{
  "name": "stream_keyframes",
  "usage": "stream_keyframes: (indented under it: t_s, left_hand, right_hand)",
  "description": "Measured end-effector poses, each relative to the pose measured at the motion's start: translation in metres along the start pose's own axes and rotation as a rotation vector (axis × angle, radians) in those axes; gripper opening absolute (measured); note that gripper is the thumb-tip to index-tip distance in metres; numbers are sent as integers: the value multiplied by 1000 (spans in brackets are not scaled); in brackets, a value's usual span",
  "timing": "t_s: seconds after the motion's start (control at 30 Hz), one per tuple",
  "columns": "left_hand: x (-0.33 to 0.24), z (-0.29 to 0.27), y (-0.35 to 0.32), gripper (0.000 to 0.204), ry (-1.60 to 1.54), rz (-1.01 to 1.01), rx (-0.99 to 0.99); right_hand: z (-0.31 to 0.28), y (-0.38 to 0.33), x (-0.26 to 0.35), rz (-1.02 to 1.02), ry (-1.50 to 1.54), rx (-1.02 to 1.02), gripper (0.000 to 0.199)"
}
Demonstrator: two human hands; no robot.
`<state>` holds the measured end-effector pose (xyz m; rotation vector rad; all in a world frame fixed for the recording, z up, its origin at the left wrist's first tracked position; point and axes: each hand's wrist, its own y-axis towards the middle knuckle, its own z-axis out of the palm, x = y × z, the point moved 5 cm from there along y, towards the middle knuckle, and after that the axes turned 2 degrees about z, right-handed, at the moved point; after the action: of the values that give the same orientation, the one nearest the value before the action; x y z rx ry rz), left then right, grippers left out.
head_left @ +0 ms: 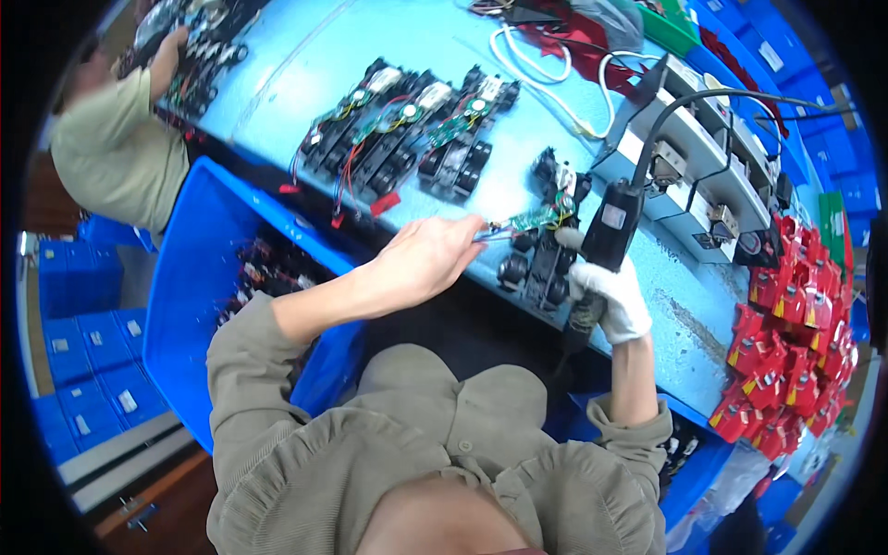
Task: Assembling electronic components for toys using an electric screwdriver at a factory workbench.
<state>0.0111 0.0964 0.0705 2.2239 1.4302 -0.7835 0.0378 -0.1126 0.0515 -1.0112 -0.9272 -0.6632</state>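
My bare left hand [427,256] is closed in a pinch on thin wires [495,234] at the near-left end of a small green circuit board [536,219]. That board lies over a black toy car chassis [536,268] with wheels, near the table's front edge. In a white glove, my right hand [615,296] wraps round a black electric screwdriver [614,220] beside the chassis. The screwdriver stands tilted, a black cable leaving its upper end. Its tip is hard to make out.
Several wired chassis [398,129] stand on the blue table [287,55]. At right are grey-white boxes [694,157] and piled red car shells [795,342]. A blue bin [180,305] of parts is left of my lap. Another person's arm [129,120] reaches in at upper left.
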Motion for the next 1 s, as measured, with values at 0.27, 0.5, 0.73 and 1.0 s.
stream_keyframes:
  t_s: [0.27, 0.5, 0.73, 1.0]
  left_hand:
    - [-58, -68, 120, 24, 348, 294, 86]
    - [-2, -30, 203, 34, 835, 674, -532]
    - [-2, -65, 157, 31, 399, 546, -290]
    - [37, -9, 109, 25, -166, -209, 119]
  right_hand:
    - [-17, -10, -39, 61, 47, -22, 54]
    - [-26, -13, -49, -48, 270, -99, 55]
    - [-34, -10, -55, -110, 445, -223, 58]
    - [-33, -11, -55, -117, 445, -219, 57]
